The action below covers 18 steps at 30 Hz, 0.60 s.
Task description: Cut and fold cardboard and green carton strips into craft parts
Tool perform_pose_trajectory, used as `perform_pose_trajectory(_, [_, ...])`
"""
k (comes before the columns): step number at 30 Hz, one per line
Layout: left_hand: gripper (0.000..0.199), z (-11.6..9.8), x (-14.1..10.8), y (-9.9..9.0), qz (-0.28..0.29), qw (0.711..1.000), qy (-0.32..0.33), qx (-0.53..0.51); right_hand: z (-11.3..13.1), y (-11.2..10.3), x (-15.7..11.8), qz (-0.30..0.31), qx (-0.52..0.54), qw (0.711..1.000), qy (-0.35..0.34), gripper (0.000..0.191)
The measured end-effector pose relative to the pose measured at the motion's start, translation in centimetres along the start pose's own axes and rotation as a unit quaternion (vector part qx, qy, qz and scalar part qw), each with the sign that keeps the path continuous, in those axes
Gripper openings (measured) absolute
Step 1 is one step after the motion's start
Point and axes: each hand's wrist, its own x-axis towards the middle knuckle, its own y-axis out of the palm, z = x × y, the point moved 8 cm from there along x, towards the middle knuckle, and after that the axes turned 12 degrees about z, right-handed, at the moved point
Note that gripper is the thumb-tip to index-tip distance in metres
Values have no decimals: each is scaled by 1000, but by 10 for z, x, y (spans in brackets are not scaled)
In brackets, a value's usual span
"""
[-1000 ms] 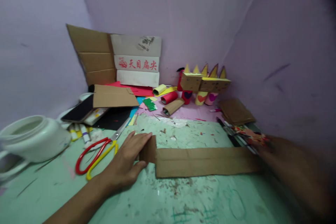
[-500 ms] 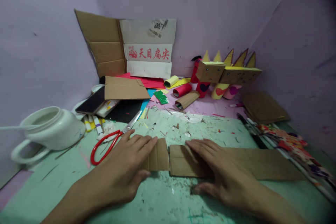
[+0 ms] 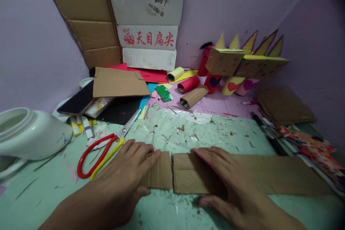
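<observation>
My left hand (image 3: 126,179) lies over a short piece of brown cardboard (image 3: 163,170), fingers stretched toward its far edge and thumb by the near edge. My right hand (image 3: 229,183) spreads flat across a long cardboard strip (image 3: 280,174), its thumb on the table side. The two pieces lie end to end with a narrow gap between them. Part of each is hidden under my hands. Scissors (image 3: 121,136) with red and yellow handles lie just beyond my left wrist, blades pointing away.
A white pot (image 3: 40,133) stands at left, near a phone (image 3: 77,102) and a cardboard sheet (image 3: 120,82). Paper tubes (image 3: 188,84) and cardboard figures with yellow spikes (image 3: 226,63) are at the back. Pens (image 3: 272,140) and stacked cardboard (image 3: 285,106) lie right. Scraps dot the green table (image 3: 172,129).
The view has shifted closer and slightly down. The two cardboard pieces now sit more nearly level with each other; both hands remain on them.
</observation>
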Motion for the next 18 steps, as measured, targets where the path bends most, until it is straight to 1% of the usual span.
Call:
perform_pose_trajectory(4, [68, 1, 1, 3, 15, 1000, 9, -8, 5, -2, 5, -11, -13, 1000, -6, 71])
perform_pose_trajectory(8, [63, -1, 2, 3, 25, 999, 27, -17, 6, 2, 9, -11, -14, 1000, -1, 67])
perform_pose_trajectory(13, [58, -5, 0, 0, 34, 998, 47, -22, 5, 3, 11, -6, -15, 1000, 9, 63])
perform_pose_trajectory(18, [55, -8, -1, -7, 21, 999, 46, -20, 8, 1, 12, -4, -37, 999, 6, 60])
